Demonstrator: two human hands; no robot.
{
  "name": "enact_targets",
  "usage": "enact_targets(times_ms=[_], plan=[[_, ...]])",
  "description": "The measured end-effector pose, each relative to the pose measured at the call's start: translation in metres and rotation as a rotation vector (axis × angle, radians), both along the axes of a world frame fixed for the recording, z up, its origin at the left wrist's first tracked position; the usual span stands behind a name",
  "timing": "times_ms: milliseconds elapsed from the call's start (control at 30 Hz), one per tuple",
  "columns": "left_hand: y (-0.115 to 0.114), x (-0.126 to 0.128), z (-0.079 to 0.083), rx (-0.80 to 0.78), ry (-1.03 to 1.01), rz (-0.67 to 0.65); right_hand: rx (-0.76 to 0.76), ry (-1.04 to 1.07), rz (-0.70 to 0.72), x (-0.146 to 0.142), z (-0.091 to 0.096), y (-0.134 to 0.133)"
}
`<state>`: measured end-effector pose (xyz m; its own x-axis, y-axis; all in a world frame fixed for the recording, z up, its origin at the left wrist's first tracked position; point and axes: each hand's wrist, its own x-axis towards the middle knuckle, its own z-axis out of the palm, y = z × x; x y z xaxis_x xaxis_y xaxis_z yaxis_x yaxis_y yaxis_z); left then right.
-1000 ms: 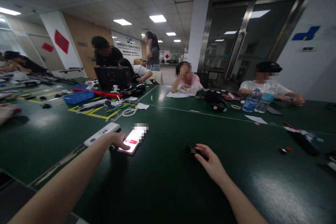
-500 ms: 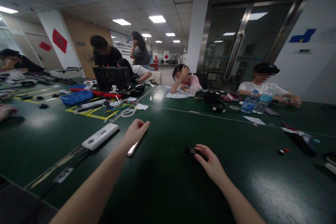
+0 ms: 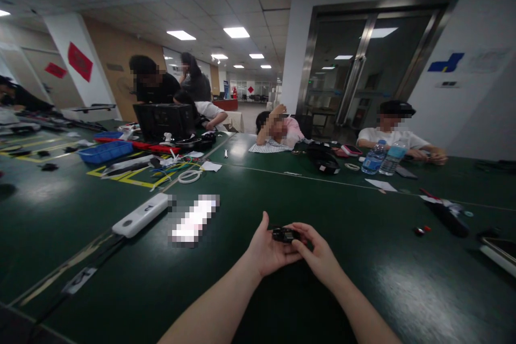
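A small black object (image 3: pixel 284 234), perhaps an electronic part, is at the middle of the table's near side, above the surface. Palm up beneath it is my left hand (image 3: pixel 269 252), thumb raised and fingers under the object, which rests on them. From the right, my right hand (image 3: pixel 316 255) pinches the object's right end between thumb and fingertips. A phone (image 3: pixel 195 219) lies to the left on the green table, its face bright and blurred out.
A white power strip (image 3: pixel 141 215) with a black cable lies at left. Behind it are a blue tray (image 3: pixel 105 151), loose wires and a black monitor (image 3: pixel 164 121). Two water bottles (image 3: pixel 374 157) stand at far right near a seated person (image 3: pixel 397 137). Other people are around the table's far side.
My left hand has left the phone and moved right, turning palm up under the black object. The phone's face is now uncovered and bright. My right hand keeps its hold; the view shifted slightly.
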<state>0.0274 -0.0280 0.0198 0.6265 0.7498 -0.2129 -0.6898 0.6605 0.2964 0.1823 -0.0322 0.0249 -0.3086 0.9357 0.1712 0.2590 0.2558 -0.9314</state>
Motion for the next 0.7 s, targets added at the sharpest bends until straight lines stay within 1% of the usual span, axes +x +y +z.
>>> enact_targets(times_ms=[100, 167, 300, 533, 700], plan=[[0.003, 0.002, -0.003, -0.062, 0.055, 0.074, 0.026, -0.070, 0.023, 0.000, 0.003, -0.002], [0.005, 0.004, -0.004, -0.093, 0.084, 0.098, 0.052, -0.109, 0.020, 0.000, 0.003, -0.003], [0.005, 0.006, -0.003, -0.097, 0.094, 0.102, 0.083, -0.161, 0.008, 0.000, -0.002, -0.002], [0.005, 0.005, -0.005, -0.109, 0.070, 0.109, 0.030, -0.188, -0.009, 0.001, -0.006, -0.001], [0.006, 0.007, -0.005, -0.145, 0.049, 0.142, 0.085, -0.214, 0.023, 0.002, -0.008, 0.001]])
